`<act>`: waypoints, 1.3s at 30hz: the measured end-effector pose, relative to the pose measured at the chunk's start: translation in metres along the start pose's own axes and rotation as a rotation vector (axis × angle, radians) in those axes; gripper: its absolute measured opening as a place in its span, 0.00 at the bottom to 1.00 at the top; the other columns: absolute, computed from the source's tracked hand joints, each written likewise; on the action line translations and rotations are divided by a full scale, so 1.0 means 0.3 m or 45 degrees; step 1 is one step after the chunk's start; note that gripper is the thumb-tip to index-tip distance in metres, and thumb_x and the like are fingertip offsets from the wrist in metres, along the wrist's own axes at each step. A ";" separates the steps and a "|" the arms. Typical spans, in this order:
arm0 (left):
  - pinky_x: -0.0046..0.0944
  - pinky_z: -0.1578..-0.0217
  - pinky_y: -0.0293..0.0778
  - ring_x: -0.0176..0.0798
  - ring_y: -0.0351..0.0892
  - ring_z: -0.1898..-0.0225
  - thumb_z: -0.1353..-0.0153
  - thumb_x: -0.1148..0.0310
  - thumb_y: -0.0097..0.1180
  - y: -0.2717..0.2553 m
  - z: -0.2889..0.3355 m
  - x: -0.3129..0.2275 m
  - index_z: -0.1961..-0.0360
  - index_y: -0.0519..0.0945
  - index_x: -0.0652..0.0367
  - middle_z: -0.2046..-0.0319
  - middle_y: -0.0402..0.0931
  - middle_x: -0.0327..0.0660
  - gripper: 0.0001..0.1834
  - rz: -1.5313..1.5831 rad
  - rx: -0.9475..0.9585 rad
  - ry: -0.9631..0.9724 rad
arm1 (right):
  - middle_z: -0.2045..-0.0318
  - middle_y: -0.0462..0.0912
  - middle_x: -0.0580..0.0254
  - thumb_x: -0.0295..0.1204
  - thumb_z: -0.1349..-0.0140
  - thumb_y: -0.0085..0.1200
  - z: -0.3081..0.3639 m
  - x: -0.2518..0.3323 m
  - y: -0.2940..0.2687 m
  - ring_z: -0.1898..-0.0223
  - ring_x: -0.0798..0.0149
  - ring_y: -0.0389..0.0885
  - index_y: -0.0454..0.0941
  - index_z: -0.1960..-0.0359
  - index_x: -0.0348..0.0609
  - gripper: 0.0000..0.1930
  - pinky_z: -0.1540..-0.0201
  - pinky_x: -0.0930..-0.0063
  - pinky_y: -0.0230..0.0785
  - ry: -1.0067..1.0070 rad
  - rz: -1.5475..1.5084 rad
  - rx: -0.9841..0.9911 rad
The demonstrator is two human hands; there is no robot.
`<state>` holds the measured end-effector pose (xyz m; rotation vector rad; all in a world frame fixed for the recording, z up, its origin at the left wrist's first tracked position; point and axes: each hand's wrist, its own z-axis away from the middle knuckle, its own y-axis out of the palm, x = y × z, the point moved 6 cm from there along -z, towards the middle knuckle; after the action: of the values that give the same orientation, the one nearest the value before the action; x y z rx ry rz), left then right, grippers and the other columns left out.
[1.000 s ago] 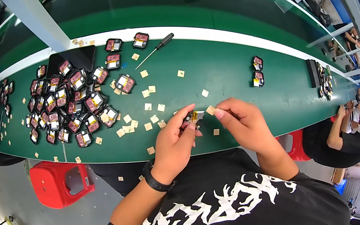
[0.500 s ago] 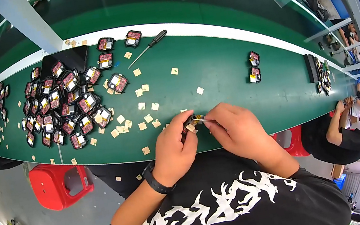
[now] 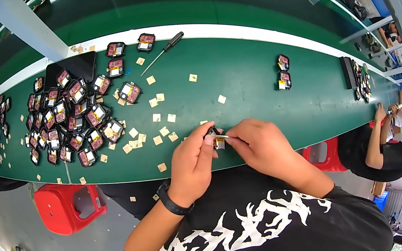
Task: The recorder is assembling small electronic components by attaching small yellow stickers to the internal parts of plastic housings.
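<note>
Head view: left hand (image 3: pixel 194 164) and right hand (image 3: pixel 262 144) meet, fingers pinching small black part (image 3: pixel 216 139).

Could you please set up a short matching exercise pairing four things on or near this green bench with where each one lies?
Things:
1. screwdriver
2. red stool
3. small part
4. black tray

Places:
A. pinched between the left hand and right hand
B. on the floor below the bench's near edge, to the left
C. at the far left of the bench, beside the heap of small units
D. near the white stripe at the bench's far side

Pairs: 1-D, 2-B, 3-A, 4-C
</note>
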<state>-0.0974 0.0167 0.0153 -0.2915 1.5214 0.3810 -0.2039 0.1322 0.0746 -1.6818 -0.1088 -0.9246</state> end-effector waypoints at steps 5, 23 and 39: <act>0.30 0.70 0.73 0.29 0.76 0.71 0.21 0.69 0.45 -0.018 0.001 0.000 0.37 0.76 0.67 0.58 0.85 0.41 0.18 0.088 0.052 -0.113 | 0.69 0.84 0.51 0.24 0.35 0.62 -0.007 -0.001 0.002 0.67 0.45 0.83 0.84 0.62 0.38 0.04 0.63 0.57 0.76 -0.001 -0.072 0.064; 0.27 0.77 0.68 0.24 0.71 0.80 0.21 0.65 0.44 -0.002 -0.007 0.036 0.39 0.79 0.67 0.74 0.77 0.36 0.20 0.264 0.124 -0.496 | 0.69 0.84 0.54 0.23 0.35 0.62 0.026 -0.143 0.067 0.69 0.57 0.82 0.83 0.59 0.35 0.06 0.65 0.65 0.73 0.327 -0.828 0.353; 0.29 0.77 0.72 0.30 0.77 0.73 0.19 0.62 0.39 0.012 -0.012 0.019 0.39 0.77 0.73 0.69 0.77 0.41 0.25 0.117 0.134 -0.552 | 0.65 0.83 0.54 0.23 0.31 0.59 0.010 -0.133 0.015 0.64 0.51 0.82 0.85 0.57 0.35 0.06 0.61 0.62 0.74 -0.007 -0.520 0.199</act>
<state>-0.1021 0.0188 0.0096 -0.0488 1.1255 0.4055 -0.2273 0.1486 0.0462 -1.5430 -0.5301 -1.1803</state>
